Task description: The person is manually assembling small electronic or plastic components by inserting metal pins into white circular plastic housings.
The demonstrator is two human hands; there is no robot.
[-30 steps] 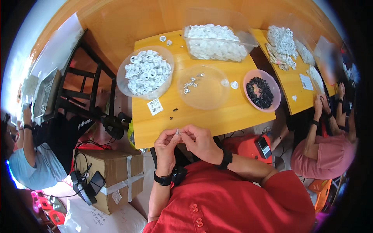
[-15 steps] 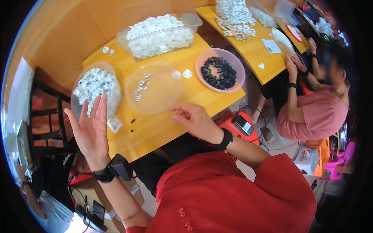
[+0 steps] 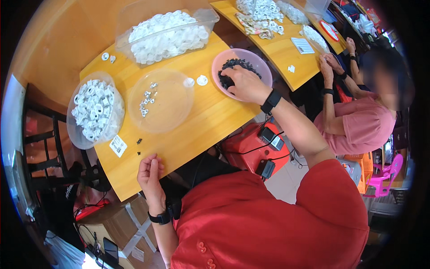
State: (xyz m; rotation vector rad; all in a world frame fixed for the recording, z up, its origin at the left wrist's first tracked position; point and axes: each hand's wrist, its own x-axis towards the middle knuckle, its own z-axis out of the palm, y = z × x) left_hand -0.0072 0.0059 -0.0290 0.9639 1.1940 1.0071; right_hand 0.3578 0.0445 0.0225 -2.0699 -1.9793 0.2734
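Note:
My right hand (image 3: 245, 84) reaches into a pink bowl (image 3: 267, 71) at the right end of the yellow table. Its bent fingers and thumb are apart, tips among small black parts (image 3: 244, 65). By the table's front edge, my left hand (image 3: 151, 177) is loosely closed, the thumb against curled fingers. Whatever lies inside it, if anything, is hidden. Two tiny black parts (image 3: 139, 141) lie on the table beyond it. A clear round tub (image 3: 117, 119) of white ring-like parts (image 3: 94, 105) stands at the left. A translucent round lid (image 3: 168, 116) holds several small silvery-white parts (image 3: 145, 102).
A clear box (image 3: 208, 20) heaped with white round parts (image 3: 165, 38) stands at the table's back. White discs (image 3: 202, 80) lie beside the pink bowl. A red stool (image 3: 251, 148) with black devices and cables is right of my lap. A person in pink (image 3: 356, 121) sits at another table.
My right hand has moved from above the table's front edge into the pink bowl. My left hand, spread beside the white parts, has drawn back toward me and curled. The view has shifted.

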